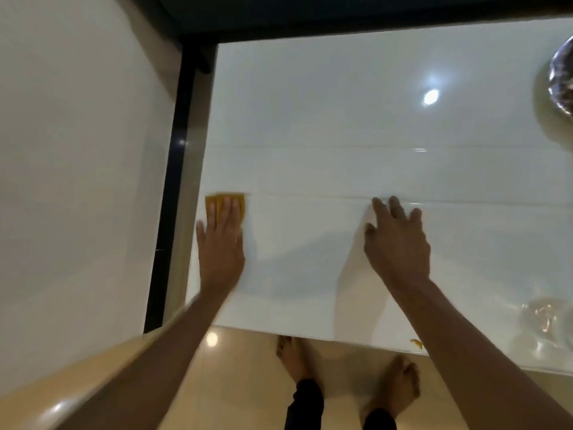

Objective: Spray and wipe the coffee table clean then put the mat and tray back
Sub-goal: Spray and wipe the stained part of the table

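The glossy white coffee table (341,125) fills the middle of the head view. A small orange cloth (220,200) lies flat near the table's left edge. My left hand (220,243) presses on it with straight fingers. My right hand (397,240) rests flat on the bare tabletop further right, fingers spread. No mat, tray or spray bottle shows.
A shiny dark glass object (562,85) sits at the table's far right edge, and a clear glass piece (542,315) at the near right. A white panel with a black frame (173,181) stands left of the table. My bare feet (393,389) are on the tan floor below.
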